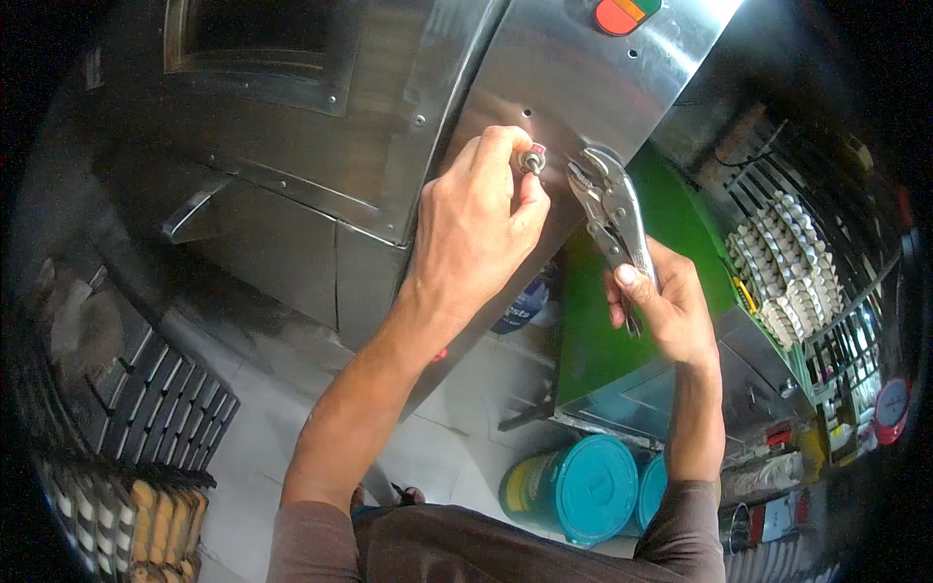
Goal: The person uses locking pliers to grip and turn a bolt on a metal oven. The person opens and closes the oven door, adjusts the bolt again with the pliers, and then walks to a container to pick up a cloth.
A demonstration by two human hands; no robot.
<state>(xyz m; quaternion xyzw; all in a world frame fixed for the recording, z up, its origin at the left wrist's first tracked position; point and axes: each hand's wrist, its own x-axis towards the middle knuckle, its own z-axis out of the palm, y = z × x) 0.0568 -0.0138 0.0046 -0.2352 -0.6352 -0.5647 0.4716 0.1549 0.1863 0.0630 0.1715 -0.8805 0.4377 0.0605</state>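
At the stainless steel panel (505,78), my left hand (466,219) pinches a small metal fitting (532,161) with a threaded-looking stub and a bit of red beside it. Thumb and forefinger meet at it; whether it is fixed in the panel, I cannot tell. Locking pliers (622,209) are in my right hand (673,306), gripped by the handles. Their jaws point up toward the panel, slightly apart, with nothing between them, just right of the fitting. Small holes show in the panel above, near a red and green button (622,14).
A steel oven-like cabinet (292,155) with a window fills the left. To the right is a green-topped table (622,321), with stacked egg trays (787,262) beyond. Teal-lidded buckets (595,489) stand on the floor. A dark rack (160,398) and trays of bread-like pieces (160,525) are lower left.
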